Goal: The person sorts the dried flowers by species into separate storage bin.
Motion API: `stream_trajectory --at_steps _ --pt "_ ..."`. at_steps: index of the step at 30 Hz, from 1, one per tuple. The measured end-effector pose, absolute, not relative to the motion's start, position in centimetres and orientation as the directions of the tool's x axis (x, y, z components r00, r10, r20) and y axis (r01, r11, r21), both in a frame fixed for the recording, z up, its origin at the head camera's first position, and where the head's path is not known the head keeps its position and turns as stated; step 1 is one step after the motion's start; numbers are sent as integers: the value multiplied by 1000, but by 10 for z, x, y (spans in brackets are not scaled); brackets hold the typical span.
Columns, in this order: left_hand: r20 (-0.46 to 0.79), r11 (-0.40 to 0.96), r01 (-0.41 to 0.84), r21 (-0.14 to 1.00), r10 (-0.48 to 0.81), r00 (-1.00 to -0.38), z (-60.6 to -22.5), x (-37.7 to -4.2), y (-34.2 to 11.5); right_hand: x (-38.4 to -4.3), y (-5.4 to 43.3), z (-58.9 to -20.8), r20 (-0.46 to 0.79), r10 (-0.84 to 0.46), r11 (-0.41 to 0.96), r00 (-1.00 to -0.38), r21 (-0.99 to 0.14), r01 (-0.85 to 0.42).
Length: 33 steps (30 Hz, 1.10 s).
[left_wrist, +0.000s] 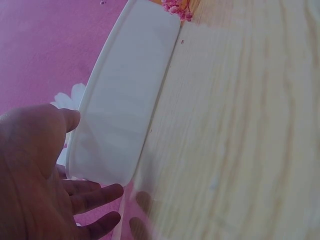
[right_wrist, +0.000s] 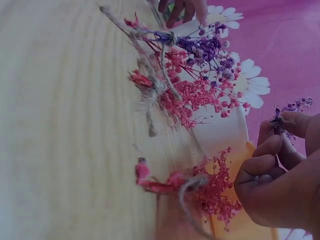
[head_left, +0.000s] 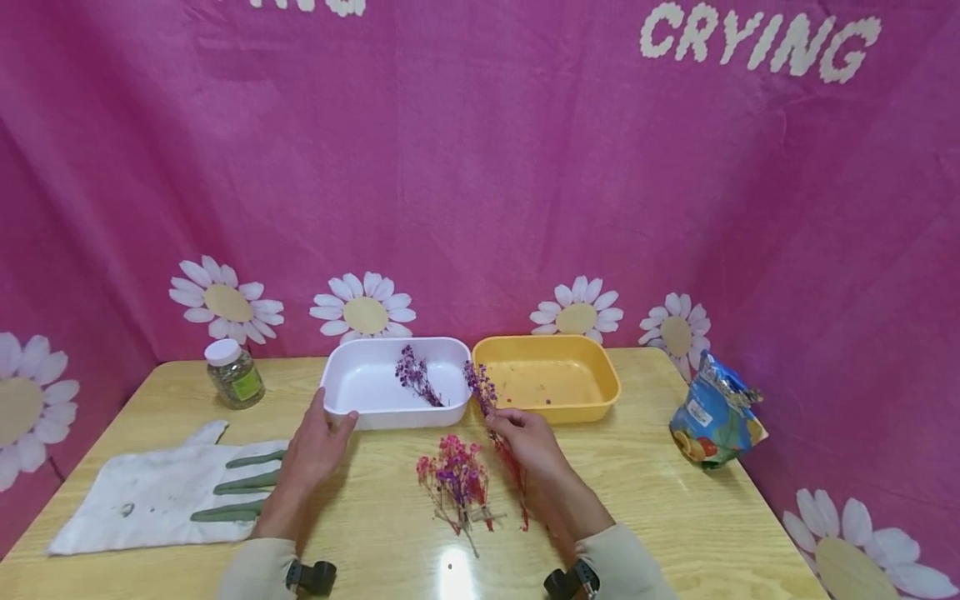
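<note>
My left hand [head_left: 315,446] grips the left front corner of a white plastic tub [head_left: 408,419], thumb at the front and fingers round the end wall. Inside that tub lies a purple dried-flower sprig [head_left: 420,379]. With thumb and fingertips my right hand [head_left: 531,442] pinches another purple dried-flower sprig [head_left: 481,385], its blossoms up beside the gap between the tubs. A yellow tub [head_left: 562,413] stands right of the white one, with small crumbs in it. Pink and purple dried-flower bunches [head_left: 457,471], tied with twine, lie on the table; a pink bunch [right_wrist: 217,192] lies below my right hand.
On the left are a jar with a white lid [head_left: 236,375] and a white glove [head_left: 157,492] with green strips on it. A blue snack bag [head_left: 712,417] stands near the right table edge. Behind the table [head_left: 637,517] hangs a pink curtain [head_left: 480,208].
</note>
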State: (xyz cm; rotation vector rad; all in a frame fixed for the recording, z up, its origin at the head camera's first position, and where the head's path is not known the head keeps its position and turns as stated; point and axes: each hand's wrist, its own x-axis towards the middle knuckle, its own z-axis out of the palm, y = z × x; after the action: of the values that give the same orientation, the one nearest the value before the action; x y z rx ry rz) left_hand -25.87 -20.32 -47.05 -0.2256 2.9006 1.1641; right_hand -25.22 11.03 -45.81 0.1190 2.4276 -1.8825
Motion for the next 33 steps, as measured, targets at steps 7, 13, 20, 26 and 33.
stream_trajectory --at_steps 7,13,20,26,33 --pt "-62 714 -141 686 -136 -989 -472 -258 -201 -266 106 -454 -96 11 247 -995 -964 95" --pt "-53 707 -136 694 -139 -989 -472 -259 -201 -277 104 -448 -42 -6 287 -999 -957 39" --pt "-17 682 -119 721 -155 -988 -472 -260 -202 -286 97 -435 -12 -17 359 -1000 -933 5" --pt "-28 652 -145 745 -187 -982 -470 -261 -202 -299 94 -425 35 0 444 -999 -895 -31" --pt "-26 615 -144 775 -196 -980 -469 -262 -203 -314 88 -422 49 -21 553 -999 -832 -52"
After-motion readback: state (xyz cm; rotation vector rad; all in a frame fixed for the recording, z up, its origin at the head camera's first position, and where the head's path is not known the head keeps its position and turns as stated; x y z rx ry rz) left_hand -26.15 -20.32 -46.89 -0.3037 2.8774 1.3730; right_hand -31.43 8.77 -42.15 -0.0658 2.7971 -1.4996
